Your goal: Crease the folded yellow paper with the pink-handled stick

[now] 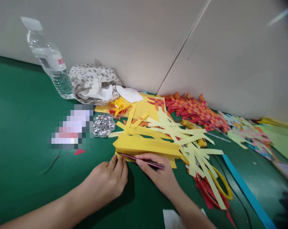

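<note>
A folded sheet of yellow paper [146, 146] lies on the green table, its creases running left to right. My right hand [159, 175] is closed around a dark purple pen [155, 164], held nearly flat, its tip pointing left over the paper's near left part. Close to that tip, my left hand [112, 175] has its fingers bent and pressed together at the paper's lower left edge; its thumb is hidden. Pale yellow strips [193, 156] are strewn beyond the sheet and to its right.
Red and yellow scissor handles [226, 184] lie at the right beside a blue strip [246, 187]. Woven red-orange paper fish [196, 109] are piled near the wall. Googly eyes [103, 125], a blurred-out phone-like object [72, 125], a patterned cloth pouch [93, 73] and a water bottle [50, 63] stand left.
</note>
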The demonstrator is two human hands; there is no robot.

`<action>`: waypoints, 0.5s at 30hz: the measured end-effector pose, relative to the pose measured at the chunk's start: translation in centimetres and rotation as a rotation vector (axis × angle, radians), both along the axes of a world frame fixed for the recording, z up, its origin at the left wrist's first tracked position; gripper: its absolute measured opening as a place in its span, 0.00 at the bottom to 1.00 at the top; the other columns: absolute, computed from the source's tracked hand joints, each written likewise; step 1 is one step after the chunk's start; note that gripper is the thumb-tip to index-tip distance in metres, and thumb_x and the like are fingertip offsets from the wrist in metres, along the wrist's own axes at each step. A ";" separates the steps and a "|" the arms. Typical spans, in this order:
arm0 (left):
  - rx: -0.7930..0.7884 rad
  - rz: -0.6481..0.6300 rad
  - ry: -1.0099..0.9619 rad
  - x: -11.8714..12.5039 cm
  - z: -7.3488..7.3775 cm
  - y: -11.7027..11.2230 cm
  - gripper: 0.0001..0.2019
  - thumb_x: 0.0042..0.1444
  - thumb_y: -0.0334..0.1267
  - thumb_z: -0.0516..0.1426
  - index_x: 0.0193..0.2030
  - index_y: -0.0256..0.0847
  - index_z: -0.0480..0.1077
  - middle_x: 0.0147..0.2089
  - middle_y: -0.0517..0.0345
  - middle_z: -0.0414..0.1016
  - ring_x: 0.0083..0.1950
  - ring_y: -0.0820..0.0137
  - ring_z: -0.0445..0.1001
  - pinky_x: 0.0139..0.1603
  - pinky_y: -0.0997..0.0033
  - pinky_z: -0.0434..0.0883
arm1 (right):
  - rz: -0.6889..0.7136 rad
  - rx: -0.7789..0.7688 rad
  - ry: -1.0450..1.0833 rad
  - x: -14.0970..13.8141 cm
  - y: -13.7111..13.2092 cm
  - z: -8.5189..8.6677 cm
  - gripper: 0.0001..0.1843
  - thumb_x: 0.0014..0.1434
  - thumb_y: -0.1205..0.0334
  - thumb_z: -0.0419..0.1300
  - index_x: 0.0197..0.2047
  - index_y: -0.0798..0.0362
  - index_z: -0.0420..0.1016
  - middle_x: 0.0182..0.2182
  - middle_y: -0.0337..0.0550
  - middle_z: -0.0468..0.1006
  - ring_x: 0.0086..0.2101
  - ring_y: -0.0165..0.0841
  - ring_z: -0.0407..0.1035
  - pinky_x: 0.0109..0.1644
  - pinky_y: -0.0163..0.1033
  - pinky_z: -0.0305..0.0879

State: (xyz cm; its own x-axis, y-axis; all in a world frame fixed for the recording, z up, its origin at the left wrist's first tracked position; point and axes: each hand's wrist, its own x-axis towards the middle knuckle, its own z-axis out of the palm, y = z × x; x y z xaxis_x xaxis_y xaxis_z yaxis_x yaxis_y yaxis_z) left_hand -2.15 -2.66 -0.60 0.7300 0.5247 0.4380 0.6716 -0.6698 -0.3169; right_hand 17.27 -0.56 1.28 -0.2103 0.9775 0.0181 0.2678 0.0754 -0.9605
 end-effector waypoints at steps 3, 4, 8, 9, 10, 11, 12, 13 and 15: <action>-0.003 -0.002 -0.010 0.0 0.1 0.0 0.12 0.53 0.29 0.56 0.42 0.26 0.75 0.40 0.38 0.80 0.38 0.54 0.80 0.25 0.66 0.74 | -0.004 -0.002 -0.016 -0.1 0.0 0.0 0.06 0.54 0.61 0.65 0.35 0.51 0.82 0.34 0.42 0.85 0.36 0.36 0.79 0.41 0.35 0.75; -0.003 0.000 -0.013 0.0 0.1 0.0 0.11 0.52 0.29 0.56 0.41 0.26 0.75 0.40 0.38 0.80 0.38 0.54 0.80 0.25 0.66 0.74 | -0.007 0.001 -0.023 -0.1 0.0 0.0 0.06 0.54 0.61 0.65 0.35 0.51 0.82 0.34 0.43 0.85 0.35 0.36 0.79 0.41 0.35 0.75; -0.004 0.001 -0.017 0.0 0.1 0.1 0.11 0.52 0.28 0.55 0.40 0.27 0.75 0.40 0.39 0.80 0.37 0.56 0.80 0.25 0.66 0.74 | -0.043 0.014 -0.060 0.0 -0.1 0.2 0.06 0.55 0.61 0.64 0.33 0.52 0.82 0.29 0.43 0.84 0.30 0.35 0.78 0.36 0.34 0.74; -0.004 0.001 -0.019 0.0 0.1 0.1 0.11 0.52 0.28 0.55 0.40 0.27 0.75 0.40 0.39 0.80 0.36 0.56 0.80 0.25 0.66 0.74 | -0.054 0.014 -0.062 0.0 -0.1 0.3 0.06 0.55 0.61 0.64 0.32 0.53 0.82 0.28 0.43 0.84 0.29 0.34 0.78 0.34 0.34 0.74; -0.005 0.002 -0.023 0.0 0.1 0.1 0.11 0.52 0.28 0.54 0.40 0.27 0.75 0.40 0.39 0.80 0.36 0.56 0.80 0.24 0.66 0.74 | -0.061 0.012 -0.061 0.0 0.0 0.3 0.06 0.54 0.62 0.64 0.31 0.53 0.82 0.28 0.43 0.84 0.28 0.33 0.77 0.33 0.33 0.73; -0.006 0.001 -0.029 0.0 0.0 0.1 0.11 0.52 0.27 0.54 0.41 0.27 0.75 0.40 0.39 0.80 0.36 0.55 0.80 0.24 0.66 0.74 | -0.067 0.009 -0.057 0.0 0.0 0.3 0.06 0.54 0.62 0.64 0.31 0.53 0.82 0.27 0.43 0.83 0.27 0.33 0.76 0.32 0.33 0.73; -0.006 -0.001 -0.036 0.1 0.0 0.2 0.12 0.52 0.27 0.54 0.40 0.27 0.75 0.40 0.39 0.80 0.36 0.55 0.80 0.23 0.66 0.73 | -0.073 0.004 -0.052 0.0 0.0 0.3 0.06 0.54 0.62 0.64 0.30 0.53 0.82 0.27 0.42 0.83 0.26 0.32 0.76 0.31 0.32 0.72; -0.006 -0.004 -0.042 0.1 0.0 0.2 0.11 0.52 0.27 0.54 0.40 0.27 0.75 0.39 0.39 0.80 0.36 0.55 0.80 0.23 0.66 0.73 | -0.078 -0.002 -0.050 0.0 0.0 0.3 0.06 0.54 0.62 0.64 0.30 0.53 0.82 0.26 0.42 0.83 0.25 0.32 0.75 0.30 0.32 0.71; -0.002 -0.008 -0.052 0.1 -0.1 0.2 0.11 0.51 0.26 0.54 0.39 0.27 0.75 0.39 0.39 0.80 0.36 0.55 0.80 0.23 0.65 0.74 | -0.093 -0.008 -0.050 0.0 0.1 0.3 0.06 0.54 0.62 0.64 0.30 0.53 0.82 0.25 0.42 0.82 0.24 0.31 0.74 0.29 0.31 0.70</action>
State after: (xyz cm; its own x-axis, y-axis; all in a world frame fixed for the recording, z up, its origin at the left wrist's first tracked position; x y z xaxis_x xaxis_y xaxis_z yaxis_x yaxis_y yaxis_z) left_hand -2.07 -2.46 -0.69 0.7102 0.5203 0.4743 0.6820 -0.6756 -0.2801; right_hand 17.24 -0.50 1.59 -0.1192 0.9929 0.0018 0.3205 0.0402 -0.9464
